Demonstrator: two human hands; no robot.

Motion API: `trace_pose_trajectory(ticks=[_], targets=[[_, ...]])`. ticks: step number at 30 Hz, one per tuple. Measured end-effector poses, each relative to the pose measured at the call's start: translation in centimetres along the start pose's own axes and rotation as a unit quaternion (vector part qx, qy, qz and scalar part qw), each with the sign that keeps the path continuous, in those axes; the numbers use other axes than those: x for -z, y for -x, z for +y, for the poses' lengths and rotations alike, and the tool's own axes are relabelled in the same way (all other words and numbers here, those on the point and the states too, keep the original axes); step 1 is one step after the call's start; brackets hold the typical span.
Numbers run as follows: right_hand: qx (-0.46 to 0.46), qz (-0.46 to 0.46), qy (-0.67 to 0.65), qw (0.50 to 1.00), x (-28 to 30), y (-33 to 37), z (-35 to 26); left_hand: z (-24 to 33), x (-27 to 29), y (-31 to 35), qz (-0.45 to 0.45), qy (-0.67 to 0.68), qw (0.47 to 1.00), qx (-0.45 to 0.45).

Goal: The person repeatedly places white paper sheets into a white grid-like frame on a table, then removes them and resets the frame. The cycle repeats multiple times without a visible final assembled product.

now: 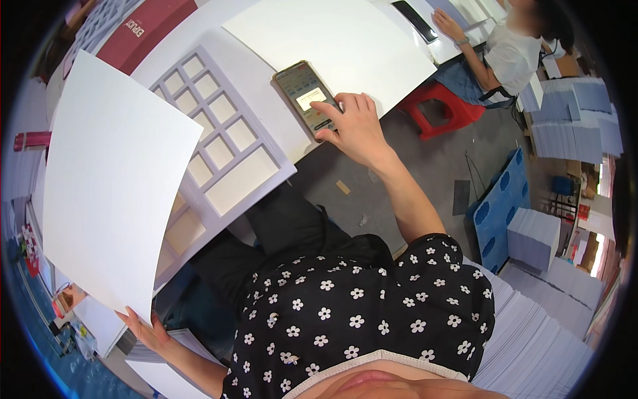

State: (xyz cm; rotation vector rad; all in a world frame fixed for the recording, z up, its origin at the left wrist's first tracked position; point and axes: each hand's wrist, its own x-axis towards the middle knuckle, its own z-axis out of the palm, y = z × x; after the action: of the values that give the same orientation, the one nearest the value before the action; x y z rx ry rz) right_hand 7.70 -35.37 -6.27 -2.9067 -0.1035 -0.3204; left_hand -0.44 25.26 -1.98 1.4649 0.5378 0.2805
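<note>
My left hand (147, 332) grips the near corner of a large white sheet (116, 179), thumb and fingers at its edge. The sheet is raised and slants over part of a grey grid tray (229, 203), which has several pale compartments. My right hand (361, 130) hovers at a smartphone (290, 78) lying on the table. Its index fingertip is on or just over the lit screen, where a pale pop-up box shows. The thumb is by the phone's near edge and the other fingers are loosely apart; nothing is held in them.
Another white board (345, 40) lies beyond the phone. A dark red box (143, 33) stands at the far left. At the far right a person (515, 56) sits on a red stool (442, 113), near a second phone (415, 21). Paper stacks (568, 143) and a blue pallet (498, 209) stand at right.
</note>
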Motion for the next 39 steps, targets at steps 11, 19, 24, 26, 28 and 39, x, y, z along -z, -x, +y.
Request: trace_pose_trajectory(ticks=[11,19,24,26,28,39], targets=[[0.0,-0.01,0.006,1.0,-0.2,0.0,0.0,0.0,-2.5,0.9,0.021,-0.028,0.997,-0.067],[-0.002,-0.004,0.01,1.0,0.1,0.0,-0.1,-0.5,-0.4,0.9,0.012,-0.102,0.993,-0.058],[-0.02,0.007,-0.03,0.999,-0.3,0.1,0.7,-0.4,-0.8,1.2,0.04,-0.114,0.992,-0.05],[-0.015,0.009,-0.033,0.999,-0.3,0.2,0.8,-0.1,-1.1,1.3,0.053,-0.076,0.996,-0.016],[-0.003,0.006,-0.025,1.0,-0.2,0.3,0.9,-0.1,-1.3,1.4,0.058,-0.05,0.997,0.002],[0.015,0.009,0.025,1.0,-0.1,-0.2,-0.1,-0.5,-1.5,1.2,0.028,0.009,0.999,-0.042]])
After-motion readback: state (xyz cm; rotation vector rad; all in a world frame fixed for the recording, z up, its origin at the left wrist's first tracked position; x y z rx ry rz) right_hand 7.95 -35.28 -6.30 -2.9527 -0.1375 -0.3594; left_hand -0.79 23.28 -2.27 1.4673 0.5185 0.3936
